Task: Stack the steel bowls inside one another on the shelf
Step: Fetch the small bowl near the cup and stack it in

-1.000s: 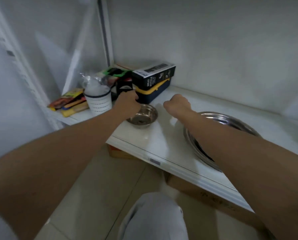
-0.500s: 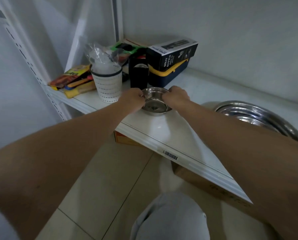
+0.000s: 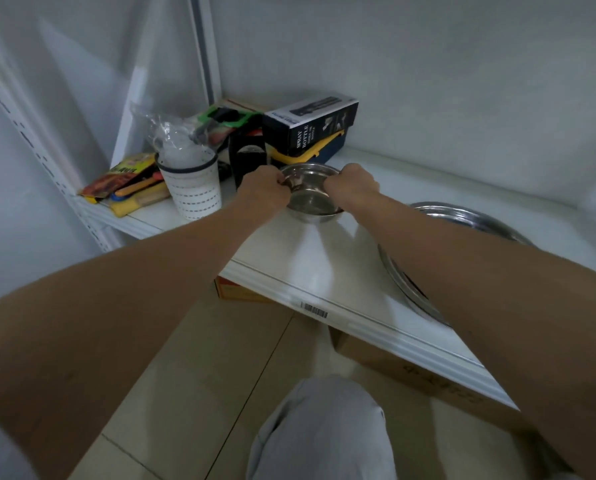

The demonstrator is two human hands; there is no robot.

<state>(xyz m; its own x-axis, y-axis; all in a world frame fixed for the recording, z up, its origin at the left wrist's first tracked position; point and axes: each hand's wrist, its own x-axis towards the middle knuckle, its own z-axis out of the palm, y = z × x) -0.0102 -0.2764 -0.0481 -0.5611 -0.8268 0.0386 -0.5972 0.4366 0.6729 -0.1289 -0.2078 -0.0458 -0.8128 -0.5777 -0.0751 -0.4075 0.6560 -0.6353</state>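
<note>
A small steel bowl (image 3: 309, 199) sits near the middle of the white shelf (image 3: 310, 258). My left hand (image 3: 263, 192) grips its left rim and my right hand (image 3: 352, 187) grips its right rim. A much larger steel bowl (image 3: 462, 216) rests on the shelf to the right, and my right forearm hides most of it.
A white perforated cup (image 3: 190, 188) holding a plastic bag stands left of the small bowl. Behind are a black spray bottle box (image 3: 307, 128), a dark container (image 3: 248, 159) and colourful packets (image 3: 126, 181). Cardboard boxes (image 3: 410, 368) lie under the shelf. A wall closes the back.
My right hand has come in from the right and closed on the small bowl's right rim. Both hands now hold the bowl, and the view has shifted.
</note>
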